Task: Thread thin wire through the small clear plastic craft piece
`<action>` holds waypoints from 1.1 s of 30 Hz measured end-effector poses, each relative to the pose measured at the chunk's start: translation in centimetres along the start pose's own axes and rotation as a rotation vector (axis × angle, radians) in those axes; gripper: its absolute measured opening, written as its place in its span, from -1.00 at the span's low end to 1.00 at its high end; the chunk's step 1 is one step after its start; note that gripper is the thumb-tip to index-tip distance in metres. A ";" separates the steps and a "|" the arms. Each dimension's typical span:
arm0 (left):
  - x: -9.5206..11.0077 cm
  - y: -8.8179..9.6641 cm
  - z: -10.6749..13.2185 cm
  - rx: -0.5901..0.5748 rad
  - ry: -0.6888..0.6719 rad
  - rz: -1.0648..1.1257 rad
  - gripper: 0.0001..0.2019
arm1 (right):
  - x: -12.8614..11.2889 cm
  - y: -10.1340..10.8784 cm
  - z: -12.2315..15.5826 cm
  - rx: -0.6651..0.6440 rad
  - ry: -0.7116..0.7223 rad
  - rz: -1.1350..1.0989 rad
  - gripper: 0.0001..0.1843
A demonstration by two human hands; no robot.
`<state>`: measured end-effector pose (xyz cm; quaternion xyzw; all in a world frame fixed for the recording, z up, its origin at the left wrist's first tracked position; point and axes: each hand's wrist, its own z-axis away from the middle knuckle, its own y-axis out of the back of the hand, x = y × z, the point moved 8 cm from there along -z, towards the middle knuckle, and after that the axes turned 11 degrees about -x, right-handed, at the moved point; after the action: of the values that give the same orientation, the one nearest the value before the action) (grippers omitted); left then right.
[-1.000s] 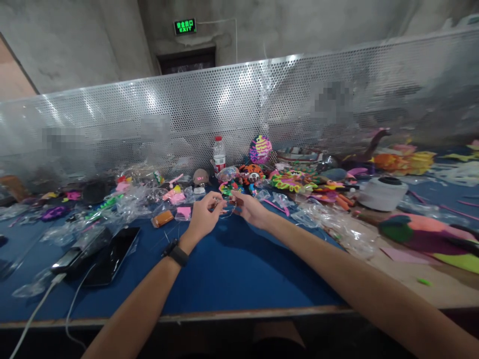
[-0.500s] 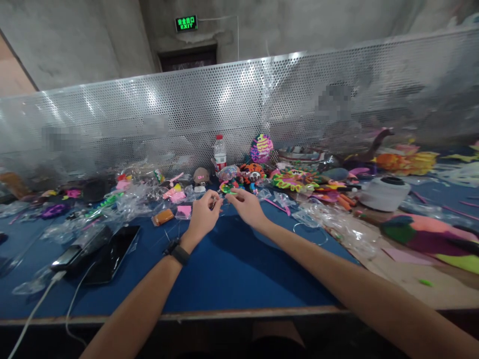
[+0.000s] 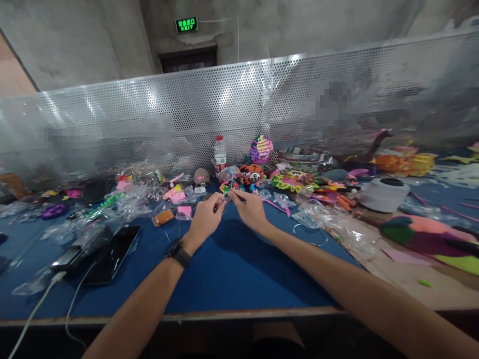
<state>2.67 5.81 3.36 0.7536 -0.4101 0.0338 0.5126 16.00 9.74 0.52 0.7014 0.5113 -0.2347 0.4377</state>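
Observation:
My left hand is closed in a pinch above the blue table, a dark watch on its wrist. Something small and thin shows at its fingertips, too fine to name. Close beside it, my right hand pinches too, thumb and forefinger together. A thin pale line rises from near its fingertips; what it belongs to is unclear. Just beyond the fingers lie a colourful green-and-red piece and an orange tiger figure.
Left of my hands lie a phone, a white cable and an orange packet. A red-capped bottle stands by the perforated metal screen. Rightward are a white tub, plastic wrapping and a multicoloured clay model.
My left hand has shifted slightly right and down, its fingers more curled. My right fingertips have turned a little, and a thin line now shows above them.

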 end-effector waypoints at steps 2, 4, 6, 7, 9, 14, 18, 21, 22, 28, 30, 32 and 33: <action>0.0 0.0 0.0 0.012 -0.003 0.002 -0.92 | -0.3 0.3 0.1 0.027 0.026 0.026 -0.70; 0.0 0.0 -0.1 0.019 -0.007 0.001 -0.92 | -0.5 0.3 0.1 0.026 0.039 0.045 -0.70; 0.1 -0.1 -0.1 0.019 -0.010 -0.007 -0.93 | -0.6 0.3 0.0 0.014 0.042 0.036 -0.70; 0.1 -0.1 -0.1 0.018 -0.011 -0.012 -0.93 | -0.6 0.2 0.0 0.004 0.043 0.021 -0.70; 0.2 -0.1 0.0 0.017 -0.015 -0.015 -0.93 | -0.5 -0.1 -0.1 -0.018 0.038 -0.020 -0.69; -0.4 0.2 0.0 0.045 0.030 0.172 -0.94 | -0.6 0.0 -0.4 -0.004 0.083 -0.099 -0.67; -2.1 0.1 -0.1 0.058 0.146 0.517 -0.88 | -0.5 0.2 -1.0 -0.028 0.125 -0.112 -0.65; -3.2 -0.2 -0.3 0.035 0.206 0.686 -0.79 | 0.4 -0.2 -1.4 -0.081 0.067 -0.194 -0.64; -3.5 -0.2 -0.4 0.031 0.223 0.728 -0.76 | 0.9 -0.5 -1.5 -0.109 0.025 -0.245 -0.63; -4.5 -0.3 -0.5 0.012 0.297 0.806 -0.63 | 3.0 -2.8 -0.8 -0.241 -0.297 -0.624 -0.67; -4.6 -0.3 -0.4 0.013 0.314 0.830 -0.61 | 3.0 -2.9 -0.7 -0.263 -0.325 -0.676 -0.70; -4.7 -0.4 -0.4 -0.001 0.330 0.853 -0.62 | 2.8 -3.0 -0.7 -0.300 -0.325 -0.696 -0.73; -4.7 -0.5 -0.3 -0.013 0.340 0.866 -0.63 | 2.6 -3.0 -0.7 -0.317 -0.324 -0.705 -0.74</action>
<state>0.01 8.94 0.89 0.4935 -0.5973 0.3654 0.5159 14.15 11.95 -2.27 0.3615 0.6744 -0.3959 0.5078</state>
